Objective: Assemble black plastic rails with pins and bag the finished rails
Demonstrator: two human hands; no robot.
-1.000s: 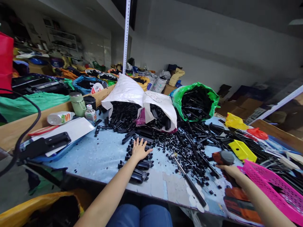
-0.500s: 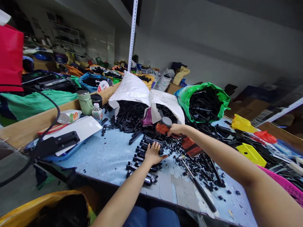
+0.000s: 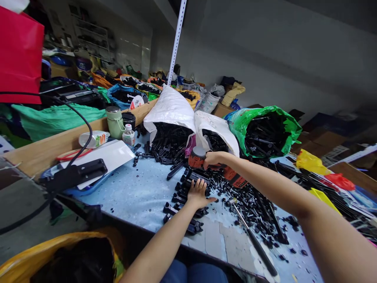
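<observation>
My right hand [image 3: 214, 158] is wrapped round the grip of an orange and black cordless drill [image 3: 196, 158]. The drill's head is over the far end of a row of black plastic parts [image 3: 185, 184]; its tip is hidden. My left hand [image 3: 199, 195] lies on that row with fingers spread and thumb out to the right. Nearer the table's front edge, more black parts [image 3: 194, 226] of the row lie side by side. Loose screws and small black pieces [image 3: 250, 204] are strewn right of my left hand. Among them lies a hammer-like tool [image 3: 256, 245] with a black handle.
White sacks [image 3: 172, 110] and a green bag [image 3: 290, 129] spill black parts at the back. On the left stand a green flask [image 3: 114, 122], a small bottle [image 3: 129, 135] and a white board [image 3: 118, 157]. A yellow sack [image 3: 55, 251] sits below the table's front edge.
The camera view has shifted, so the scene sits further right. The drill has moved left and back relative to the row of parts. My left hand stays on the row.
</observation>
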